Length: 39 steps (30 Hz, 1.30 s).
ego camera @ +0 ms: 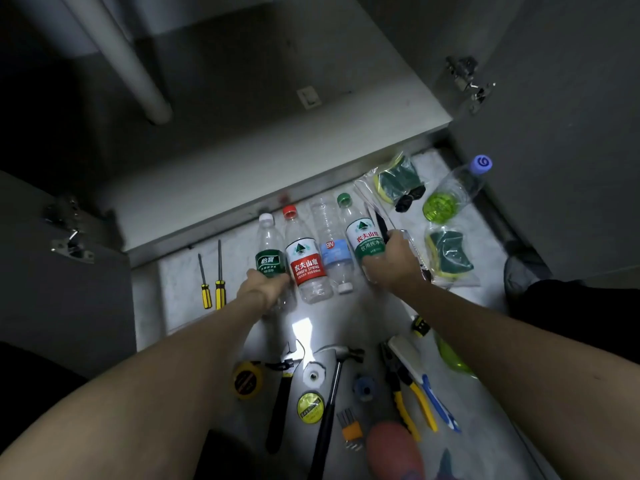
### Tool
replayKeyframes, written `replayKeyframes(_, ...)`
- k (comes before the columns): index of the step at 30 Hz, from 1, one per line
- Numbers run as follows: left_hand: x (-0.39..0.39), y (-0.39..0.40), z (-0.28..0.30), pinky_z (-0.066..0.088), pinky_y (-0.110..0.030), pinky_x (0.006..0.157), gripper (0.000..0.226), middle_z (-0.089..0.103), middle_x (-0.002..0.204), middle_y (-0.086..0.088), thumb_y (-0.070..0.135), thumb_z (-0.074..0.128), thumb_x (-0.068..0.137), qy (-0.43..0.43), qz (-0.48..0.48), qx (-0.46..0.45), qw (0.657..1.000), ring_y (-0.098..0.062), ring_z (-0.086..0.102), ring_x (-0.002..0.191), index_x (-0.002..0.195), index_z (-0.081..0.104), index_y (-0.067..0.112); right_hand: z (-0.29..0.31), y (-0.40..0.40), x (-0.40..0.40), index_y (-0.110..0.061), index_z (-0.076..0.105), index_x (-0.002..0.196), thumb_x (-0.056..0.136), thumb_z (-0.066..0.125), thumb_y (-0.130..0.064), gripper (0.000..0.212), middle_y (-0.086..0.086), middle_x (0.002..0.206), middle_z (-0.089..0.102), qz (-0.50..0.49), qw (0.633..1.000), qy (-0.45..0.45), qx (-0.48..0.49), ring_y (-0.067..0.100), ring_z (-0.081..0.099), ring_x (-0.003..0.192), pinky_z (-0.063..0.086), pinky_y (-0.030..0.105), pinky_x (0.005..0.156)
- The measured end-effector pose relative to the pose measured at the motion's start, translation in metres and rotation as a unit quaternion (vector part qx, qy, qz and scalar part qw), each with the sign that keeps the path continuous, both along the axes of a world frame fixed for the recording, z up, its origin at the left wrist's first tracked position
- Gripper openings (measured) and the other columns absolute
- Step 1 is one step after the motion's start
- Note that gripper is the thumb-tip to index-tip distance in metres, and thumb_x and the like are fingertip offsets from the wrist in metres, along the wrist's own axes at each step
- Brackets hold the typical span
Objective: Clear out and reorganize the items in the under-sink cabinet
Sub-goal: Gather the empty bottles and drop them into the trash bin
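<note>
Left hand (265, 287) grips the clear plastic bottle with dark green label and white cap (269, 249). Right hand (393, 259) grips the clear plastic bottle with green-and-white label and green cap (358, 226). Between them lie a red-labelled, red-capped clear bottle (304, 258) and a blue-labelled clear bottle (332, 247). All four lie side by side on the pale floor (180, 271) before the open under-sink cabinet (242, 133). Two yellow-handled screwdrivers (212, 282) lie left; bagged green sponges (450, 254) lie right.

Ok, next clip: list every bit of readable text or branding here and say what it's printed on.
"怡寶": green label of the white-capped bottle, held by the left hand.
"农夫山泉" and "NONGFU SPRING": red label of the red-capped bottle.
"BN": blue label of the upside-down bottle.
"农夫山泉", "饮用纯净水": green-capped bottle, in the right hand grip.
Yellow tape roll print: too blurred.
</note>
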<state>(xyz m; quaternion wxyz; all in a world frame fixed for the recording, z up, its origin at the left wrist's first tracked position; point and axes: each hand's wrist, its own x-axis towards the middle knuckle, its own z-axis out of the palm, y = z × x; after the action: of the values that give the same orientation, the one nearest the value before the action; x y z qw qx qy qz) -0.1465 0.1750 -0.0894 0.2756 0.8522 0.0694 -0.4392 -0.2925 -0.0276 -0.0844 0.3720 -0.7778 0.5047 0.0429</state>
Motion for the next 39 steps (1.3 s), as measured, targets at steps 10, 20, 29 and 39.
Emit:
replayKeyframes(10, -0.036, 0.006, 0.077, 0.052, -0.036, 0.081, 0.062, 0.064, 0.116, -0.018, 0.053, 0.058, 0.09, -0.071, 0.039, -0.077, 0.994, -0.034, 0.062, 0.099, 0.128, 0.054, 0.004, 0.078, 0.011, -0.042, -0.018, 0.052, 0.134, 0.083, 0.064, -0.043, 0.058, 0.012, 0.126, 0.062, -0.103, 0.993, -0.053, 0.001, 0.035, 0.058, 0.114, 0.047, 0.036, 0.09)
replayKeyframes(20, -0.075, -0.029, 0.233, 0.059, -0.05, 0.075, 0.076, 0.07, 0.108, -0.023, 0.074, 0.056, 0.083, -0.088, 0.017, -0.361, 0.928, -0.036, 0.069, 0.087, 0.121, 0.061, 0.008, 0.281, -0.008, -0.072, -0.009, 0.069, 0.087, 0.079, 0.08, -0.042, 0.035, 0.009, 0.087, 0.068, -0.259, 0.874, -0.388, 0.139, 0.024, 0.072, 0.07, 0.062, 0.035, 0.062)
replayKeyframes(29, -0.113, -0.067, 0.375, 0.059, -0.053, 0.077, 0.062, 0.072, 0.097, -0.009, 0.046, 0.077, 0.067, -0.078, -0.048, -0.538, 0.838, -0.031, 0.072, 0.079, 0.117, 0.054, 0.018, 0.395, 0.006, -0.13, -0.018, 0.064, 0.105, 0.082, 0.075, -0.02, 0.026, 0.005, 0.094, 0.07, -0.138, 0.861, -0.406, 0.273, 0.021, 0.066, 0.081, 0.053, 0.038, 0.085)
replayKeyframes(39, -0.238, -0.073, 0.399, 0.059, -0.042, 0.081, 0.049, 0.075, 0.107, -0.005, 0.023, 0.078, 0.077, 0.009, -0.279, -0.547, 0.79, -0.024, 0.073, 0.095, 0.121, 0.06, 0.016, 0.359, 0.028, -0.29, -0.007, 0.059, 0.125, 0.077, 0.083, -0.006, 0.054, 0.008, 0.113, 0.075, -0.11, 0.904, -0.397, 0.114, 0.024, 0.072, 0.105, 0.059, 0.038, 0.09)
